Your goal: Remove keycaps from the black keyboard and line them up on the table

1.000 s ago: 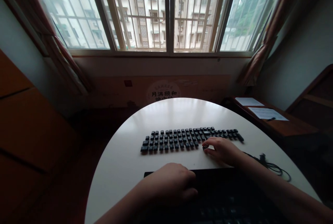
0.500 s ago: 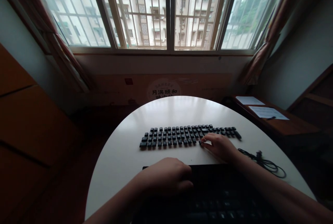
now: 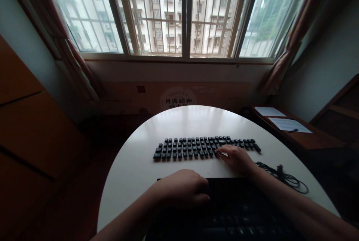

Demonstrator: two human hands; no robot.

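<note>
A dark keyboard lies at the near edge of the white round table, its far part showing no keycaps. My left hand rests over its upper left part with fingers curled in; what they may hold is hidden. Beyond it, black keycaps are laid out in several rows. At the right end of the nearest row, my right hand pinches a small black keycap between thumb and fingertips, down at the tabletop. Part of that keycap is covered by the fingers.
A coiled black cable lies on the table at the right. Beyond stands a brown side table with papers and a pen. A barred window with curtains is ahead; an orange-brown cabinet is at the left.
My right hand has brought the keycap slightly closer to the end of the nearest row. The left hand stays in place on the keyboard, and the view has shifted slightly.
</note>
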